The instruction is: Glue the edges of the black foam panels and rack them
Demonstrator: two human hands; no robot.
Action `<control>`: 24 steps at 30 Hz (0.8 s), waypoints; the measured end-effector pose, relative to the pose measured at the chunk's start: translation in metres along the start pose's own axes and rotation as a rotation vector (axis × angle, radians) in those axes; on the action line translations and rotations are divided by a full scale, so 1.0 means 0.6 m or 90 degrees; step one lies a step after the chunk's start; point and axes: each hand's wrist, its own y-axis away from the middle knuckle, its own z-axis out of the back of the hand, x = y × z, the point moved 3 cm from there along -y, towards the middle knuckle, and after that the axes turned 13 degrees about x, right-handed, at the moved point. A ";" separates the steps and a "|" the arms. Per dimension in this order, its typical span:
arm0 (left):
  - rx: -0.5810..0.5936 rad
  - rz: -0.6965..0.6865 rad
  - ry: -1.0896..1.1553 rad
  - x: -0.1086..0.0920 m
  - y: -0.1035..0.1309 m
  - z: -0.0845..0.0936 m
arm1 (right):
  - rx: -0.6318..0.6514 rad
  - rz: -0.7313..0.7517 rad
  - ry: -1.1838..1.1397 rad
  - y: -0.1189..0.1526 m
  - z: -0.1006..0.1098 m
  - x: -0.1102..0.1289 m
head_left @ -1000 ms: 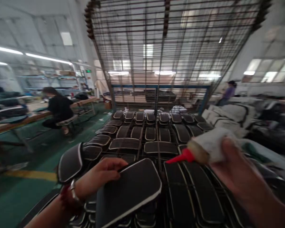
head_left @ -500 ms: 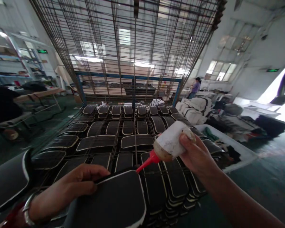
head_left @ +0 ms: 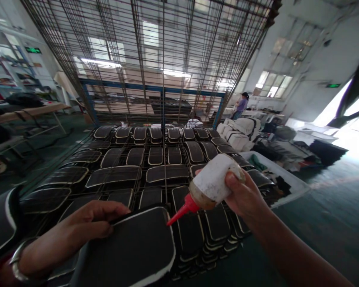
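Observation:
My left hand (head_left: 74, 227), with a silver bangle at the wrist, grips the upper left edge of a dark padded panel (head_left: 131, 251) with a whitish line along its border. In my right hand (head_left: 242, 187) is a white squeeze bottle (head_left: 217, 179), tilted down to the left. Its red nozzle tip touches or nearly touches the panel's upper right corner. Rows of similar dark panels (head_left: 167, 175) lie on a wire rack beyond.
A raised wire grid (head_left: 164, 48) slants above the panels. Another dark panel (head_left: 1, 219) is at the far left. On the right are a white bin (head_left: 296, 189) and white bundles (head_left: 239, 133). A person (head_left: 241, 105) is in the background.
The nozzle tip has moved from the panel's top edge slightly down round its right corner. The whole view has shifted, with the background sliding left and slightly up.

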 end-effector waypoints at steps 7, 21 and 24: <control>-0.086 -0.015 0.011 -0.004 0.000 0.005 | -0.028 -0.013 -0.007 0.017 -0.010 0.001; -0.146 -0.067 0.186 0.017 -0.015 0.000 | -0.285 0.050 0.001 0.050 0.027 -0.038; -0.119 -0.067 0.173 0.020 -0.019 -0.005 | -0.325 0.077 0.024 0.051 0.036 -0.044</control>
